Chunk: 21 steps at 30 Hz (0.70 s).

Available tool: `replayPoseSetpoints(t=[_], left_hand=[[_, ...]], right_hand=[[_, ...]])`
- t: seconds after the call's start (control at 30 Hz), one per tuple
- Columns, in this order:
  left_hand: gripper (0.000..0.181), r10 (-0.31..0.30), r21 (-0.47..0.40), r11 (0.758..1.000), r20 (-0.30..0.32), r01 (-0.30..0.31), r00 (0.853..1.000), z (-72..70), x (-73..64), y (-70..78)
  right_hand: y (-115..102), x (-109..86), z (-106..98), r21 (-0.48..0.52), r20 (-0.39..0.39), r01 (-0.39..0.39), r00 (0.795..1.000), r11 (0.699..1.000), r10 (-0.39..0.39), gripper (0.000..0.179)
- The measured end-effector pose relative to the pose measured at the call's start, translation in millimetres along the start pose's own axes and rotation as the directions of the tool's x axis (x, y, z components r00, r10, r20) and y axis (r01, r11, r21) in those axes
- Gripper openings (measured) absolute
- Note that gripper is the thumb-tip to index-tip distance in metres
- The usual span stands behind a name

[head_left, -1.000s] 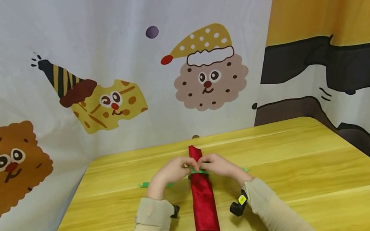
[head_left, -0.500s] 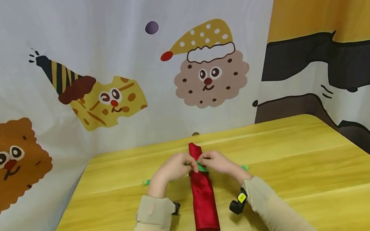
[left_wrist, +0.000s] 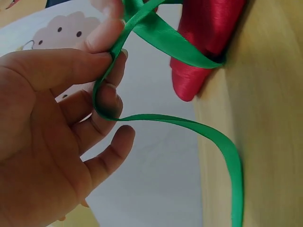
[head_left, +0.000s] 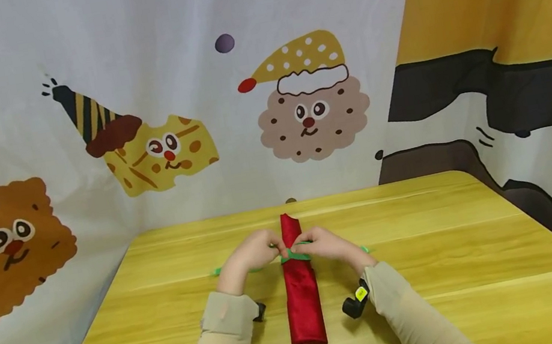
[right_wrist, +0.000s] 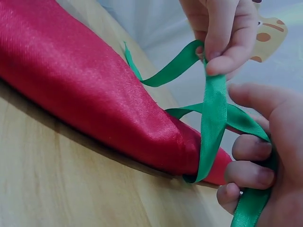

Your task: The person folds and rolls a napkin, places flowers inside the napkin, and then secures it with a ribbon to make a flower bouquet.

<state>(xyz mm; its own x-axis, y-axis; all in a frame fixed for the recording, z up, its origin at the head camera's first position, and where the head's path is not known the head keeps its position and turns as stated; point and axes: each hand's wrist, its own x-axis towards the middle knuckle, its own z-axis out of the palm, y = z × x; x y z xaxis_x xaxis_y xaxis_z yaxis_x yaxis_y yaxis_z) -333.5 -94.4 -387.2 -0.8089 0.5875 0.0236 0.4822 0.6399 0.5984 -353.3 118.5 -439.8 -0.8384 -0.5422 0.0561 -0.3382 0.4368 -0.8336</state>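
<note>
A rolled piece of shiny red cloth [head_left: 303,307] lies lengthwise on the wooden table, cinched near its far part by a green ribbon [head_left: 298,256]. Over the cinched part my left hand [head_left: 259,251] pinches one length of ribbon between thumb and fingers; its loose tail [left_wrist: 189,124] runs down to the table. Facing it, my right hand [head_left: 324,246] holds the other length, which passes under its curled fingers [right_wrist: 251,174]. In the right wrist view the two ribbon lengths [right_wrist: 215,118] cross above the red cloth, with the fingertips of both hands close together.
Ribbon ends show on the table [head_left: 169,317] beyond each forearm. A black wrist camera [head_left: 354,307] with a yellow label sits at the right wrist, another dark one [head_left: 260,311] at the left. A cartoon-printed curtain [head_left: 246,189] hangs behind the table's far edge.
The left fingertips dip over the ribbon at the cinch, then lift slightly and shift left. The right hand stays nearly in place, still holding ribbon. The red cloth has not moved along the table.
</note>
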Motion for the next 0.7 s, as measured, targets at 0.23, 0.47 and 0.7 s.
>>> replayPoseSetpoints(t=[0.23, 0.47, 0.7], left_hand=[[0.024, -0.022, -0.038, 0.999, -0.001, 0.022, 1.0, 4.2, 0.7, -12.9], [0.013, -0.078, -0.101, 0.992, 0.004, 0.078, 0.997, 5.4, 6.6, -25.1], [0.03, -0.052, -0.168, 0.984, 0.045, 0.058, 0.998, 11.6, 11.6, -28.3]], right_hand=[[2, 1.4, 1, -0.004, -0.005, 0.005, 1.0, 1.0, -0.005, 0.011], [-1, 2.9, 0, -0.018, -0.051, -0.008, 0.999, 1.0, 0.007, 0.012], [2, 0.4, 4, 0.015, -0.055, 0.016, 0.998, 1.0, -0.015, 0.013]])
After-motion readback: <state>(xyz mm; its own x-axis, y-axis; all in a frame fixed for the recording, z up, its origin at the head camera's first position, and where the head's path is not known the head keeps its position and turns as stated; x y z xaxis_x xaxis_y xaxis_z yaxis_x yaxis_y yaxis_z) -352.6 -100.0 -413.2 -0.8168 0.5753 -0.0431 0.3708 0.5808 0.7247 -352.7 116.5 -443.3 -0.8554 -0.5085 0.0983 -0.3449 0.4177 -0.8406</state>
